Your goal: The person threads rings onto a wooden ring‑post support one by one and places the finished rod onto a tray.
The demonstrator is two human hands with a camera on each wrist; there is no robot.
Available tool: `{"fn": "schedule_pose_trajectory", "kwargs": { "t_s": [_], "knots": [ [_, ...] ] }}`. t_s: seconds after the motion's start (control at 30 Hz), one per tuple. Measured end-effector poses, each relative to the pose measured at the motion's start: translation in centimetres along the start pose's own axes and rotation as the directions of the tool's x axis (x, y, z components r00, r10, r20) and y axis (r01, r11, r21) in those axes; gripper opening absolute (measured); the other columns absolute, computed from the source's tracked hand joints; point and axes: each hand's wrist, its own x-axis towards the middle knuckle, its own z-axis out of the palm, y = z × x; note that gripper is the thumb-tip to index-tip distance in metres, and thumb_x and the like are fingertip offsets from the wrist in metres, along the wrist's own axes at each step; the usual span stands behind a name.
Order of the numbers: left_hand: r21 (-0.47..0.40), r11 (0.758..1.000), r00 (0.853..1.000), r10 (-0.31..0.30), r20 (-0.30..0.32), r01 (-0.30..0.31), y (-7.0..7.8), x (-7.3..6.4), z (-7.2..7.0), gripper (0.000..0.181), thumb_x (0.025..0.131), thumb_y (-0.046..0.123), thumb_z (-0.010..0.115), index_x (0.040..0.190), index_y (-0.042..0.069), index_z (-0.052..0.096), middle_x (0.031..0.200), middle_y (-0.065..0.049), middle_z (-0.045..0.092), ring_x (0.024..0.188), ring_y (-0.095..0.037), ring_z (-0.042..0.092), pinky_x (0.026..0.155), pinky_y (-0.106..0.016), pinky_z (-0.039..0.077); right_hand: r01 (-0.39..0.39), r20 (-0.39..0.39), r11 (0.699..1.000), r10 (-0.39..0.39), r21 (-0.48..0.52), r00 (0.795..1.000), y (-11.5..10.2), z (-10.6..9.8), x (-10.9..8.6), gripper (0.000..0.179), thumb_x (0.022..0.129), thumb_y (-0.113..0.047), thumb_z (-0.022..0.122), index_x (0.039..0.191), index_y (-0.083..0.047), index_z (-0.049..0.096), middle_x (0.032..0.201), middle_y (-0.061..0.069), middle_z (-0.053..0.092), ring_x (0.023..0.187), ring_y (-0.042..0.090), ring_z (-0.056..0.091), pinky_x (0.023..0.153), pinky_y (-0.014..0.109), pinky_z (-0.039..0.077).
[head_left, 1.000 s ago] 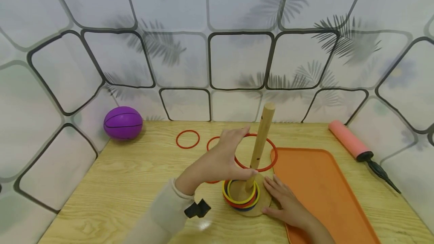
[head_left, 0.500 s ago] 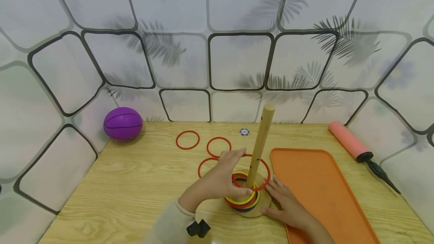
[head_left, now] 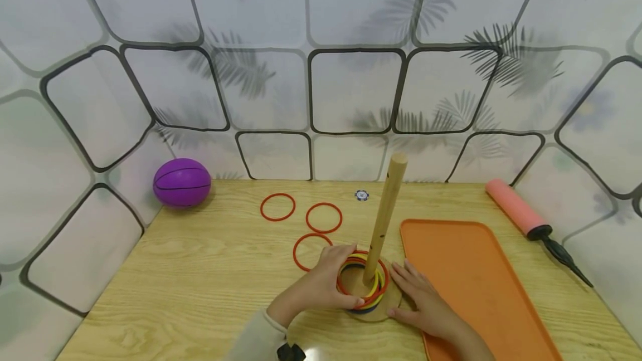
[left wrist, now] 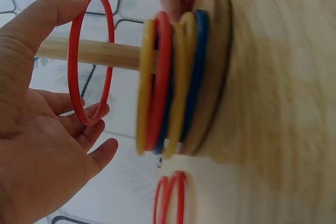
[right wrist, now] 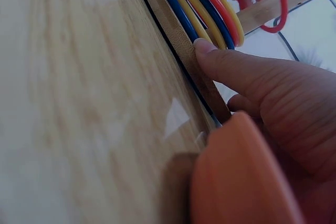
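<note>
A wooden peg (head_left: 386, 210) stands on a round wooden base (head_left: 392, 302). My left hand (head_left: 323, 283) holds a red ring (left wrist: 74, 66) between thumb and fingers. The ring encircles the peg, and a gap separates it from the stack in the left wrist view. Several yellow, red and blue rings lie stacked on the base around the peg, with a yellow ring (left wrist: 143, 87) outermost. My right hand (head_left: 426, 299) rests against the right side of the base, fingers mostly straight, its thumb (right wrist: 226, 64) touching the edge.
Three loose red rings, one a nearby red ring (head_left: 324, 231), lie left of the peg. A poker chip (head_left: 361, 195) is behind it. An orange tray (head_left: 466, 272) sits under the right forearm. A purple ball (head_left: 182, 183) and pink pump (head_left: 516, 205) stand by the walls.
My left hand has lowered the red ring along the peg, down towards the stacked rings. The poker chip and loose rings came into fuller view. My right hand stayed at the base.
</note>
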Motion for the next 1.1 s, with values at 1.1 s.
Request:
{"fn": "schedule_pose_trajectory", "kwargs": {
  "t_s": [1.1],
  "knots": [
    [-0.061, 0.994, 0.991, -0.097, -0.093, 0.092, -4.7, -2.2, -1.2, 0.093, 0.078, 0.043, 0.075, 0.15, 0.009, 0.025, 0.151, -0.014, 0.026, 0.138, -0.037, 0.014, 0.103, -0.061, 0.026, -0.07, 0.093, 0.995, 0.064, 0.07, 0.994, -0.1, -0.4, 0.2, 0.08, 0.082, -0.045, 0.069, 0.144, -0.005, 0.039, 0.151, 0.013, 0.03, 0.139, 0.043, 0.013, 0.114, 0.037, -0.001]
  ]
}}
